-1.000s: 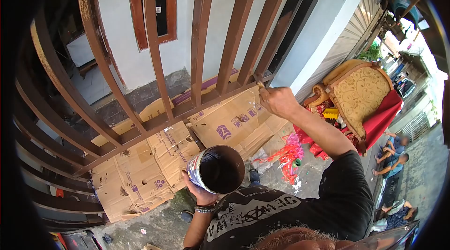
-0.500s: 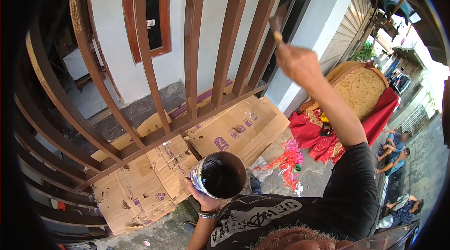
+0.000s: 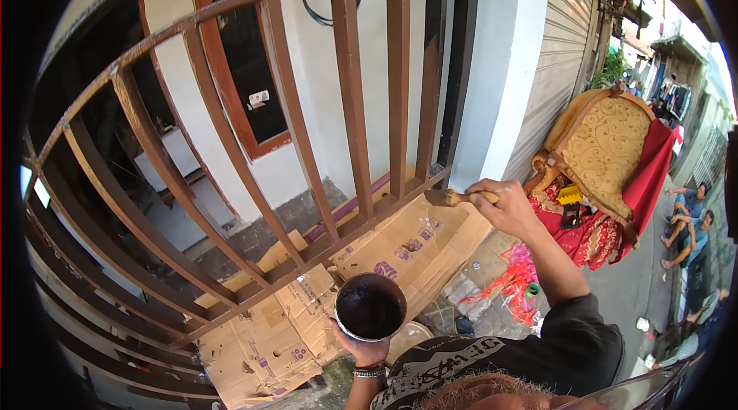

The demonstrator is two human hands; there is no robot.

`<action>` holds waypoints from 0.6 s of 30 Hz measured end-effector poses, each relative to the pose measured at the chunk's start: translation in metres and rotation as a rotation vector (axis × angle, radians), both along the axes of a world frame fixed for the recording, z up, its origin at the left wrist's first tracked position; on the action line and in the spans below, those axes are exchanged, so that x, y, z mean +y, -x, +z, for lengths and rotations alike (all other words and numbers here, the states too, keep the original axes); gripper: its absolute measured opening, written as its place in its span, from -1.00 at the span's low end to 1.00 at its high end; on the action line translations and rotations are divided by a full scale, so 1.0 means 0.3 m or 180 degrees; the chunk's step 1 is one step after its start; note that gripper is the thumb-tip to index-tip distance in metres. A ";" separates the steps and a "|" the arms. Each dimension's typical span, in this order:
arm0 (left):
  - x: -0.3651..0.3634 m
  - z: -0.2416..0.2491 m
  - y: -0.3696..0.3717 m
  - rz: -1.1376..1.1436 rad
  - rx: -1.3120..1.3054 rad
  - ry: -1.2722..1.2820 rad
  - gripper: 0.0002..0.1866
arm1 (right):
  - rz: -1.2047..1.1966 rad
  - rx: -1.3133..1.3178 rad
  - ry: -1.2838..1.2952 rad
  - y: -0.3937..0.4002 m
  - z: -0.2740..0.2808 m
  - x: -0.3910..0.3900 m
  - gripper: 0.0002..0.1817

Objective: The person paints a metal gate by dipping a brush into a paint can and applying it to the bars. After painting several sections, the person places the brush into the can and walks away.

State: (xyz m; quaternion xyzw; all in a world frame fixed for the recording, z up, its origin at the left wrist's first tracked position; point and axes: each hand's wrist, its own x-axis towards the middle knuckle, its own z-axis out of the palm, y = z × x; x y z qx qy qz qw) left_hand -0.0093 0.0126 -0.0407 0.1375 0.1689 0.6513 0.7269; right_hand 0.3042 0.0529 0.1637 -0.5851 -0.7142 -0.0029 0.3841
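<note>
Right hand (image 3: 509, 209): closed around wooden-handled paintbrush (image 3: 455, 197), bristles at brown metal gate (image 3: 350, 110).
Left hand (image 3: 367, 348): cupped under round tin of dark paint (image 3: 370, 307).
Below: flattened cardboard (image 3: 400, 245).

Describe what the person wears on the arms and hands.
Both hands are bare, without gloves. The left hand has a silver beaded metal bracelet at the wrist. The right hand has a bare forearm; a short black T-shirt sleeve covers the upper arm.

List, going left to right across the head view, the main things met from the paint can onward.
Paint can in the left hand → brush → right hand → gold armchair → people sitting by the wall.
</note>
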 end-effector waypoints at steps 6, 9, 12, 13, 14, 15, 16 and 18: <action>0.053 -0.051 -0.016 -0.0094 -0.0487 0.0128 -0.12 | 0.0440 0.3027 -0.0151 -0.115 -0.228 -0.131 -0.58; 0.088 -0.067 -0.016 -0.0241 -0.0310 0.0062 -0.10 | 0.0488 0.3789 -0.0450 -0.117 -0.348 -0.163 -0.53; 0.103 -0.059 -0.036 -0.0329 -0.0250 0.0016 -0.08 | 0.0251 0.3831 -0.0442 -0.119 -0.426 -0.195 -0.56; 0.112 -0.055 -0.047 -0.0360 -0.0266 0.0023 -0.08 | 0.0124 0.3702 -0.0400 -0.116 -0.441 -0.200 -0.58; 0.123 -0.060 -0.055 -0.0356 -0.0218 0.0042 -0.07 | -0.0007 0.3556 -0.0354 -0.116 -0.452 -0.205 -0.59; 0.126 -0.049 -0.065 -0.0349 -0.0150 0.0103 -0.07 | -0.0141 0.3397 -0.0301 -0.118 -0.461 -0.211 -0.61; 0.130 -0.036 -0.074 -0.0344 -0.0087 0.0167 -0.07 | -0.0158 0.3404 -0.0288 -0.118 -0.479 -0.201 -0.64; 0.130 -0.025 -0.085 -0.0354 0.0001 0.0173 -0.07 | -0.0272 0.2878 -0.0295 -0.120 -0.469 -0.175 -0.65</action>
